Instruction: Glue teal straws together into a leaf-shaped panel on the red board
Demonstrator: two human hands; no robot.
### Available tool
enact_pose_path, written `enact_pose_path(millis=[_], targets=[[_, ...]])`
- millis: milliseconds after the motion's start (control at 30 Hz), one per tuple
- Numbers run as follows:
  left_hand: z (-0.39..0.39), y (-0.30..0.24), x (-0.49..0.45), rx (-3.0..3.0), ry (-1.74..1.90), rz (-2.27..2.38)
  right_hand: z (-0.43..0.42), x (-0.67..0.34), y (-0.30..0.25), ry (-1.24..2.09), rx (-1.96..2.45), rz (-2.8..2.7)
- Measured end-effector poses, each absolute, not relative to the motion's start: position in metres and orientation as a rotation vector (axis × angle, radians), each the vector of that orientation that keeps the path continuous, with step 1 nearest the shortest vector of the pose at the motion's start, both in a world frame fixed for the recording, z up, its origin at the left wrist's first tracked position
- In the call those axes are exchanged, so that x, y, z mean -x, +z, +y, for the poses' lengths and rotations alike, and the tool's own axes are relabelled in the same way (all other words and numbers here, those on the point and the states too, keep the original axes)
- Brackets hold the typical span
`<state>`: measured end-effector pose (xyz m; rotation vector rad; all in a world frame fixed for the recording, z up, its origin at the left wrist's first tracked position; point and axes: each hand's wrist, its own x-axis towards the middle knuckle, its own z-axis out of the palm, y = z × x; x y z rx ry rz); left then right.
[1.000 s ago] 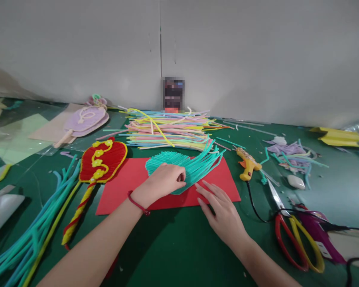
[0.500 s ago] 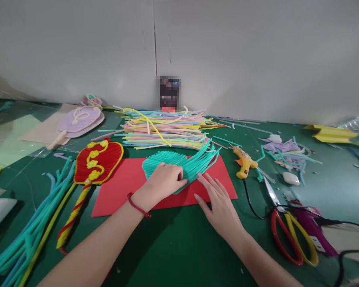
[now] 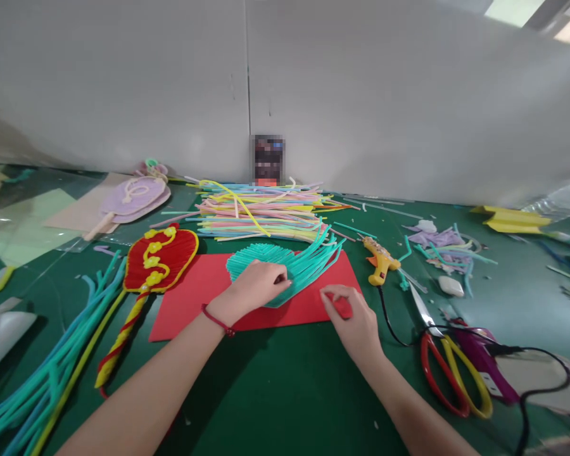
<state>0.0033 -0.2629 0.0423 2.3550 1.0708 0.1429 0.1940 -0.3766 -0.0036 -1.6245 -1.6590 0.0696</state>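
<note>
Left hand: the left hand (image 3: 259,288) lies knuckles up on the teal fan (image 3: 294,266), its fingers (image 3: 279,283) bent down onto the stems; I cannot tell whether they pinch the fan or only press on it.
Right hand: the right hand (image 3: 356,323) is just right of the left, its fingers (image 3: 333,294) closed on the near edge of the red sheet (image 3: 194,297), a bit of which shows between thumb and fingertips.
Teal fan: flat on the red sheet, its loose stem ends spread toward the far right.
Red sheet: flat on the green worktop (image 3: 289,392), about midway between the near and far edges.
Red-and-yellow fan (image 3: 159,259): touching the sheet's left end, with its twisted handle running toward the near left corner.
Teal stems (image 3: 52,367): a long bundle along the near left edge.
Coloured stems (image 3: 261,212): a pile just beyond the sheet, by the far edge.
Lilac fan (image 3: 133,196): toward the far left.
Glue gun (image 3: 377,263): just right of the sheet.
Scissors (image 3: 446,373): near the right edge, beside a black cable.
</note>
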Motion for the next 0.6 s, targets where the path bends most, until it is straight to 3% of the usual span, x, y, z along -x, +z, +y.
enact_pose_path(millis=[100, 233, 400, 600], targets=[[-0.256, 0.047, 0.014, -2.308, 0.291, 1.084, -0.376, -0.198, -0.006, 0.074, 1.649, -1.618], [-0.247, 0.052, 0.046, -2.128, 0.686, 1.500, -0.375, -0.197, -0.012, 0.158, 1.608, -1.613], [-0.253, 0.040, 0.068, -1.952, 0.691, 1.733, -0.373, -0.192, -0.017, 0.220, 1.562, -1.597], [-0.255, 0.028, 0.063, -1.693, 0.876, 1.694, -0.373, -0.190, -0.019, 0.231, 1.549, -1.721]])
